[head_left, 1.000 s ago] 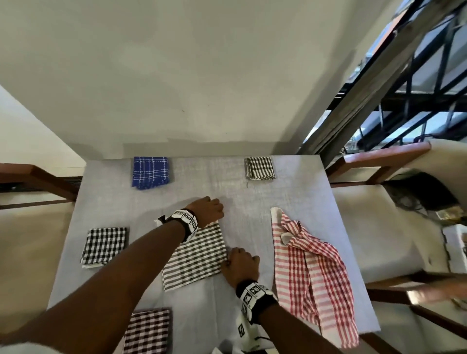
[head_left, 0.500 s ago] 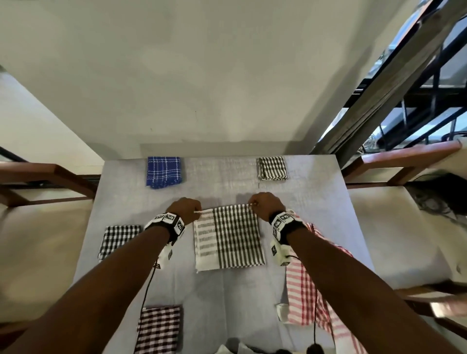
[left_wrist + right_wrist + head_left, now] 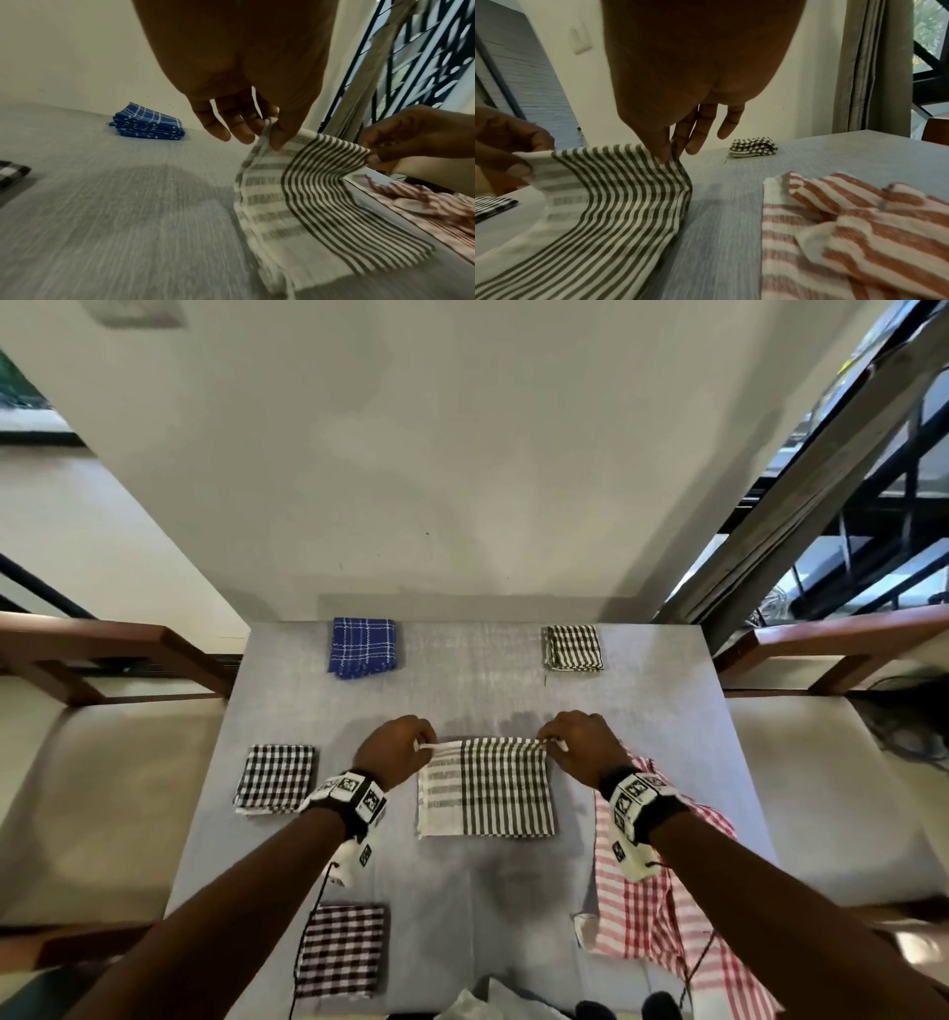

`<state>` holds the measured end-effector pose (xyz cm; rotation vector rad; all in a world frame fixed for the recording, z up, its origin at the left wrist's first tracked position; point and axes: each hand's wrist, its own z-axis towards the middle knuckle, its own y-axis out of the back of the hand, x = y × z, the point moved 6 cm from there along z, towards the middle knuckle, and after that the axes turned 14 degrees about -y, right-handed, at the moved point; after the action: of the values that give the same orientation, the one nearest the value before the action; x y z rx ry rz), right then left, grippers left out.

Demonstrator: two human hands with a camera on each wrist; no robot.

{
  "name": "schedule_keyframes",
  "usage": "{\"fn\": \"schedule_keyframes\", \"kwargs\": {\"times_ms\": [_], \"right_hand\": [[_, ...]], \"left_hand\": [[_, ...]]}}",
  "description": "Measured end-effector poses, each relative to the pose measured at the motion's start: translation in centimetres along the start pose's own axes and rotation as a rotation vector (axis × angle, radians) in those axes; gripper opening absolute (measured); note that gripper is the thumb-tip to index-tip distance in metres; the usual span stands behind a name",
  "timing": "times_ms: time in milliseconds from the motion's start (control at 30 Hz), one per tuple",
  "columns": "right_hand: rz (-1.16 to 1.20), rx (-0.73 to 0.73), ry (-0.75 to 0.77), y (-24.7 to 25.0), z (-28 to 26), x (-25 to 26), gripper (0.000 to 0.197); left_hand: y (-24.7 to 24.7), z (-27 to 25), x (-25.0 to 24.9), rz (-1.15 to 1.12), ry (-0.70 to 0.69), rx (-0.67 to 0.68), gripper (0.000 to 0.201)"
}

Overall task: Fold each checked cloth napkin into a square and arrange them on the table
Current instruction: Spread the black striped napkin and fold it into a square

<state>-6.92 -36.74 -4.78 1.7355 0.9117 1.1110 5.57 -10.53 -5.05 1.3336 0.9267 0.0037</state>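
A: Where is the grey-striped napkin (image 3: 488, 788)?
B: Between the hands; left hand (image 3: 393, 749) and right hand (image 3: 583, 744) each pinch a far corner, lifting that edge off the counter (image 3: 462, 695); bare counter lies beyond.
A: Neighbours?
B: An unfolded red checked napkin (image 3: 662, 906) under the right wrist; a folded black checked napkin (image 3: 274, 778) left of the left hand.

Grey-striped napkin (image 3: 488, 788), blue table (image 3: 462, 690)

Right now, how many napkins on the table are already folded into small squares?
4: a blue napkin at the far left, a grey checked napkin at the far right, a black checked napkin at the left edge, a dark red checked napkin near left. None seems hidden.
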Motion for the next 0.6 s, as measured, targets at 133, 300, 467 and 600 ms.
{"fn": "schedule_keyframes", "kwargs": {"times_ms": [133, 300, 467, 600], "right_hand": [[-0.082, -0.101, 0.074, -0.8, -4.5, 0.1, 0.016], [-0.045, -0.095, 0.007, -3.9, -8.8, 0.1, 0.018], [-0.046, -0.091, -0.052, -6.7, -10.8, -0.1, 0.020], [-0.020, -0.120, -0.097, -7.5, -11.6, 0.2, 0.018]], "left_hand": [[-1.7, -3.6, -2.2, 0.033, -0.100, 0.001, 0.015], [-4.5, -6.5, -2.9, 0.098, -0.086, 0.078, 0.017], [-7.3, -8.3, -2.1, 0.111, -0.043, 0.106, 0.023], [-8.0, -8.9, -2.0, 0.118, 0.001, 0.086, 0.024]]}}
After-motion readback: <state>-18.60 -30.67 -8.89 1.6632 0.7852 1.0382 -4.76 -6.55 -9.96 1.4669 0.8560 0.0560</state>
